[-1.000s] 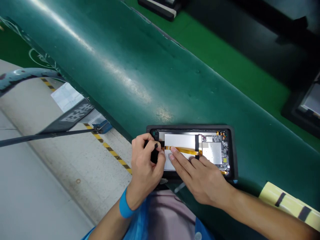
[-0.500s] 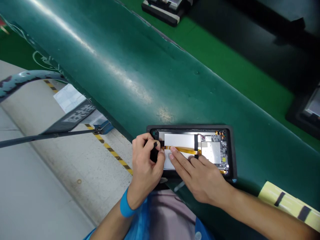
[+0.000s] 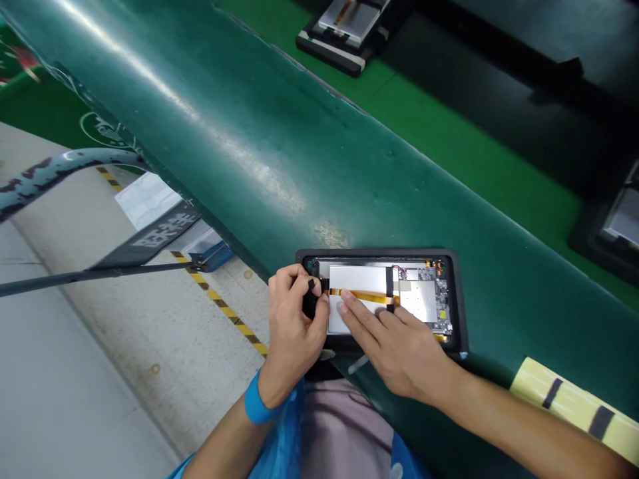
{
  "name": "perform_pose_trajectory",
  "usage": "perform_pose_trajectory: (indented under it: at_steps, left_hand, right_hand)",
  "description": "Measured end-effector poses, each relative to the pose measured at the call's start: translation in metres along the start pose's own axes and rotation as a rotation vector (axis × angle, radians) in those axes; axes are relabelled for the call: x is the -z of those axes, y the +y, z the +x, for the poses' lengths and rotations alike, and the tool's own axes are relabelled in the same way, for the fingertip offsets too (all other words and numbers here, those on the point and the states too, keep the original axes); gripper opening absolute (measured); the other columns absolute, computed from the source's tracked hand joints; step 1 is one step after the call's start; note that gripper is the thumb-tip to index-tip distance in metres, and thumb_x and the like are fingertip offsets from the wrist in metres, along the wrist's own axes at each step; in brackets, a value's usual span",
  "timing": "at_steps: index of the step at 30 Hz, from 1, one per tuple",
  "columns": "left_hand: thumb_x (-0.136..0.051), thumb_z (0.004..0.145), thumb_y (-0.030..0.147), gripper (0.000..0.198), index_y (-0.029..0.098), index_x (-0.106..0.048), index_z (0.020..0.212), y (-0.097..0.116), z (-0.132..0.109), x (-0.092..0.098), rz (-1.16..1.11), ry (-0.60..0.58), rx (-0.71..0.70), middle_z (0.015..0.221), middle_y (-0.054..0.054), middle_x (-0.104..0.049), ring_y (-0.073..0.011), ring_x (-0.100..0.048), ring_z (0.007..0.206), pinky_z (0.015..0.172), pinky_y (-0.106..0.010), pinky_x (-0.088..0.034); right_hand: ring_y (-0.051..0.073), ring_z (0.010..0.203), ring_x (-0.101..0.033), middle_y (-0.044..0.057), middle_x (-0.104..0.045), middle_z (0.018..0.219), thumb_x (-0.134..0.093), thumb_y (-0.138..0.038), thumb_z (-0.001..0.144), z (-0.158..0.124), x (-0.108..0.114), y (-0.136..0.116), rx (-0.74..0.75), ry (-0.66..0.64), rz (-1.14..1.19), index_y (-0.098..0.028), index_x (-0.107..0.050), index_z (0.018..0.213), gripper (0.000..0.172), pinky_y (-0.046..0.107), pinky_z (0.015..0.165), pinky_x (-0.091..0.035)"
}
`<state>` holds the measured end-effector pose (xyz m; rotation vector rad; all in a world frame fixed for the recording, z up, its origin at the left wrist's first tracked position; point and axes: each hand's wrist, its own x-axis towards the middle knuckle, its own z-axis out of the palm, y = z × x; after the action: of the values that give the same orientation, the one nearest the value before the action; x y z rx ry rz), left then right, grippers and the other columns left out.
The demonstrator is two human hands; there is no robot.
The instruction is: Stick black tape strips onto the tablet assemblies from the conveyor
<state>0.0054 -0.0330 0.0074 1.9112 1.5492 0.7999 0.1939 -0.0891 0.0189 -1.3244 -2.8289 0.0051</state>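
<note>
An opened tablet (image 3: pixel 456 293) lies in its black frame on the dark green belt, showing a silver battery (image 3: pixel 357 278), an orange flex cable (image 3: pixel 367 297) and a circuit board (image 3: pixel 436 293). My left hand (image 3: pixel 294 326) pinches a small black strip of tape (image 3: pixel 310 303) at the tablet's left end. My right hand (image 3: pixel 394 346) lies flat on the battery, with its fingertips pressed just under the flex cable near the left hand. A blue band circles my left wrist.
The green belt (image 3: pixel 249 133) runs diagonally across the view. Another opened device (image 3: pixel 349 26) lies on a brighter green strip at the top, and a dark tray (image 3: pixel 614 219) at the right edge. A yellow sheet with black tape strips (image 3: pixel 574 406) sits lower right. Grey floor with hazard tape is on the left.
The view has shifted slightly, so the tablet sits a little lower-left relative to the surroundings. Both hands keep the same hold on the tablet.
</note>
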Motion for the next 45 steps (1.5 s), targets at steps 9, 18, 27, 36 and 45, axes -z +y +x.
perform_pose_trajectory:
  at_steps: [9, 18, 27, 36, 45]
  left_hand:
    - [-0.056, 0.091, 0.009, 0.015, 0.022, -0.051, 0.085, -0.002, -0.002, -0.001, -0.023, 0.019, -0.003, 0.105, -0.005, -0.053, -0.0220, -0.050, 0.105, 0.091, -0.039, -0.041]
    - [-0.051, 0.091, 0.007, 0.017, 0.022, -0.049, 0.083, -0.006, -0.004, 0.005, -0.092, 0.013, 0.000, 0.109, -0.005, -0.057, -0.0213, -0.053, 0.108, 0.094, -0.038, -0.042]
    - [-0.058, 0.089, 0.011, 0.015, 0.022, -0.049, 0.082, -0.004, 0.001, 0.004, -0.007, 0.011, -0.031, 0.105, -0.005, -0.055, -0.0217, -0.052, 0.099, 0.087, -0.038, -0.043]
    - [-0.058, 0.089, 0.011, 0.015, 0.022, -0.048, 0.083, -0.001, 0.001, -0.001, 0.041, 0.034, -0.041, 0.102, -0.006, -0.055, -0.0223, -0.052, 0.098, 0.085, -0.039, -0.043]
    - [-0.056, 0.093, 0.018, 0.007, 0.023, -0.053, 0.088, -0.015, -0.007, 0.019, -0.054, -0.040, -0.057, 0.118, -0.009, -0.065, -0.0243, -0.061, 0.113, 0.098, -0.045, -0.049]
  right_hand:
    - [0.020, 0.070, -0.055, 0.018, -0.047, 0.156, -0.050, -0.013, 0.084, 0.000, 0.000, 0.000, 0.006, 0.004, -0.016, -0.006, -0.054, 0.144, 0.061, 0.040, 0.070, -0.041]
    - [0.019, 0.071, -0.055, 0.017, -0.046, 0.157, -0.054, -0.015, 0.085, 0.000, 0.000, 0.000, 0.004, -0.005, 0.003, -0.007, -0.053, 0.145, 0.061, 0.041, 0.073, -0.041]
    - [0.021, 0.069, -0.053, 0.017, -0.046, 0.157, -0.047, -0.013, 0.084, 0.000, -0.001, 0.000, 0.023, 0.007, -0.034, -0.006, -0.053, 0.145, 0.062, 0.041, 0.068, -0.039]
    - [0.020, 0.070, -0.051, 0.017, -0.044, 0.159, -0.045, -0.013, 0.087, -0.001, -0.001, 0.000, 0.010, -0.002, 0.016, -0.007, -0.050, 0.148, 0.061, 0.041, 0.070, -0.037]
    - [0.020, 0.070, -0.051, 0.018, -0.046, 0.157, -0.047, -0.014, 0.089, -0.001, 0.001, 0.002, 0.035, 0.019, 0.021, -0.006, -0.051, 0.147, 0.058, 0.040, 0.068, -0.036]
